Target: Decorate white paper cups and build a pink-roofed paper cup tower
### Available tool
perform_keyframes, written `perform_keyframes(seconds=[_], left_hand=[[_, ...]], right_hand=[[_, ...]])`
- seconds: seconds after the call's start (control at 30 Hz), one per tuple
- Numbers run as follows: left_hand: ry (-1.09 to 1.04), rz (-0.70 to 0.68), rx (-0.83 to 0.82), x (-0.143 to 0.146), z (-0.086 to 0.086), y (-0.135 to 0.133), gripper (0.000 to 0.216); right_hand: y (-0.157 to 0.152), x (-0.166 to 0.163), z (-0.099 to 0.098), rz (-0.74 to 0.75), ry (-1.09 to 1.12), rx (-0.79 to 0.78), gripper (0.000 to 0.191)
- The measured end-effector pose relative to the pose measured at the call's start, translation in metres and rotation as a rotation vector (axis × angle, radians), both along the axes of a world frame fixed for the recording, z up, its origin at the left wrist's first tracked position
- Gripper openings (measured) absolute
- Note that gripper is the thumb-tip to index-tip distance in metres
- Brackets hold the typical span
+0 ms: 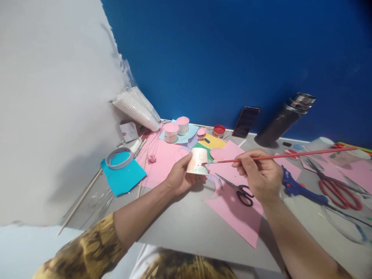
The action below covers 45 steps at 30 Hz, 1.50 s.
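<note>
My left hand [180,175] is closed around a small white paper cup [197,159], held upside down with its rim at the bottom. Faint orange and green marks and a drawn outline show on the cup's side. Between the fingers of my right hand [260,176] is a long, thin red paintbrush [279,155], held nearly level. Its dark red tip is at the cup's side, seemingly touching it. Below the brush, black-handled scissors [241,192] lie on pink paper [242,221], close to my right hand.
Two pink-topped cups [171,133] stand at the back, near a red paint jar [219,131]. A tape roll [119,157] sits on blue paper at left. Stacked cups [136,106], a phone [246,122] and a dark flask [283,122] lean at the walls. Right: a blue glue gun [302,188] and red-handled scissors [340,192].
</note>
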<state>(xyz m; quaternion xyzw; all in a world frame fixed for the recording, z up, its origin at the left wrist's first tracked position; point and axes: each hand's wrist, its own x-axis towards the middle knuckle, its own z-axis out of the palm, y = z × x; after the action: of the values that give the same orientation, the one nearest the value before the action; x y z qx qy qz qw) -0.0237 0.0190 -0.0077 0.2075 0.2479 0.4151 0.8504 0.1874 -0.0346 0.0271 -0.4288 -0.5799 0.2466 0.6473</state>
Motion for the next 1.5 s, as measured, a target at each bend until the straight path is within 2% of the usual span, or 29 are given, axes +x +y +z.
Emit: perform_keyframes(seconds=[0.8,0.97,1.07,1.27,1.5], left_hand=[[-0.025,-0.003,-0.029,-0.0005,-0.0012,0.0002,0.047],[0.015,0.065,-0.018,-0.0003,0.0005,-0.0018,0.04],[0.028,0.06,-0.033,-0.0007,0.001,-0.0016,0.041],[0.008,0.048,-0.028,-0.001,-0.0006,-0.001,0.041],[0.007,0.033,-0.05,-0.0013,0.0045,-0.0018,0.044]], right_hand=[[0.0,-0.0045,0.0029,0.002,-0.003,-0.018,0.025],[-0.0004,-0.0033,0.0017,0.025,0.071,0.006,0.02],[0.0001,-0.0012,0.0001,0.018,0.114,0.03,0.017],[0.0,-0.0025,-0.0007,0.025,-0.009,0.018,0.019],[0.0007,0.0,0.0007,0.002,0.002,0.005,0.024]])
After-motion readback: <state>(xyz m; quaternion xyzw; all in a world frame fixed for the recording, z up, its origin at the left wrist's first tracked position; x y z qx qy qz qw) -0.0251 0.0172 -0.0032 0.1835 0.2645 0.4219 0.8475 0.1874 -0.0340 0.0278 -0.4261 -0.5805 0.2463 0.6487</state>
